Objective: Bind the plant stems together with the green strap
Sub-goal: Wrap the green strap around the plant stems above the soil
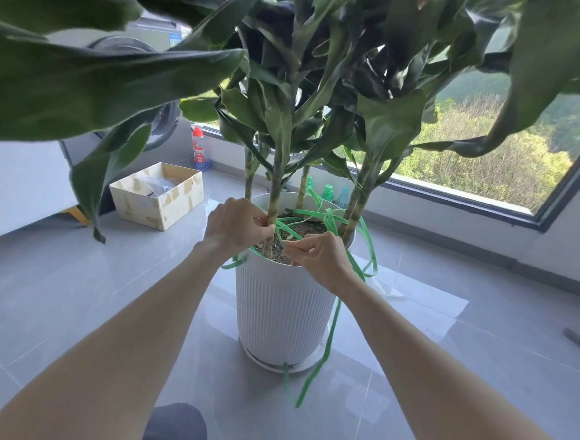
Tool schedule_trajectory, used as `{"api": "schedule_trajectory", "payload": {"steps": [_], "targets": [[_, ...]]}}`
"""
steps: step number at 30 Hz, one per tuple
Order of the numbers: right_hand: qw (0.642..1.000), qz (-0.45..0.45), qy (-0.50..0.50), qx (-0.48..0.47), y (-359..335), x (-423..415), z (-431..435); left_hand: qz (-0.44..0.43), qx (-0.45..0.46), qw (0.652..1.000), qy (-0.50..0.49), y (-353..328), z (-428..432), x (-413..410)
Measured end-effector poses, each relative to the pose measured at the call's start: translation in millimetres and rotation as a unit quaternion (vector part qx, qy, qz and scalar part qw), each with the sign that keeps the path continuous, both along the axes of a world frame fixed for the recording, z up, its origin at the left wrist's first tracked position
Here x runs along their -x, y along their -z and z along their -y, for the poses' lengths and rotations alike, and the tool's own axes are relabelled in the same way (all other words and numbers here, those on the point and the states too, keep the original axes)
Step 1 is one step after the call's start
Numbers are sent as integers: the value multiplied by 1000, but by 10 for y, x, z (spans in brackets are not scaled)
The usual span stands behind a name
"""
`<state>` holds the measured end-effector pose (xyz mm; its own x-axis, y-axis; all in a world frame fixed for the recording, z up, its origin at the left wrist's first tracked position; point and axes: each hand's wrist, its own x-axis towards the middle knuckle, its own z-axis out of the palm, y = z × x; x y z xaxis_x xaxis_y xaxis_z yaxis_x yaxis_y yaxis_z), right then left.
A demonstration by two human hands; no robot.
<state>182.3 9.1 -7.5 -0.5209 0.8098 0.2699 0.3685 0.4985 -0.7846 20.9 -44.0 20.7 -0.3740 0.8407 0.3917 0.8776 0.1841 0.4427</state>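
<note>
A tall leafy plant with several stems stands in a white ribbed pot point(282, 308) on the tiled floor. The nearest stem point(277, 181) rises from the soil at the pot's front left. A long green strap point(330, 339) loops over the soil and around the stems, and its loose ends hang down the pot's front to the floor. My left hand point(236, 228) pinches the strap against the nearest stem just above the soil. To the right, over the pot's rim, my right hand point(320, 256) pinches another stretch of the strap. Two right-hand stems point(356, 204) lean outward.
An open cardboard box point(158, 195) sits on the floor to the left, with a washing machine point(165, 121) and a red-capped bottle point(199, 151) behind it. Small green bottles point(328, 192) stand by the window ledge. Large leaves hang low overhead. My knees show at the bottom edge.
</note>
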Motion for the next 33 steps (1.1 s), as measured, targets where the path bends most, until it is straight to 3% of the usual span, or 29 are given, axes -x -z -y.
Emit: {"api": "schedule_trajectory", "payload": {"steps": [13,18,28,33], "targets": [[998,-4,-31,56,3,-11,214,63,-8,996,65,-34,-9,59],[995,-2,-47,89,-15,37,329,42,8,996,84,-50,-41,99],[990,-2,-50,130,17,127,402,67,18,995,78,-87,-55,110],[990,1,-53,128,45,180,424,122,34,989,75,-96,-53,118]]}}
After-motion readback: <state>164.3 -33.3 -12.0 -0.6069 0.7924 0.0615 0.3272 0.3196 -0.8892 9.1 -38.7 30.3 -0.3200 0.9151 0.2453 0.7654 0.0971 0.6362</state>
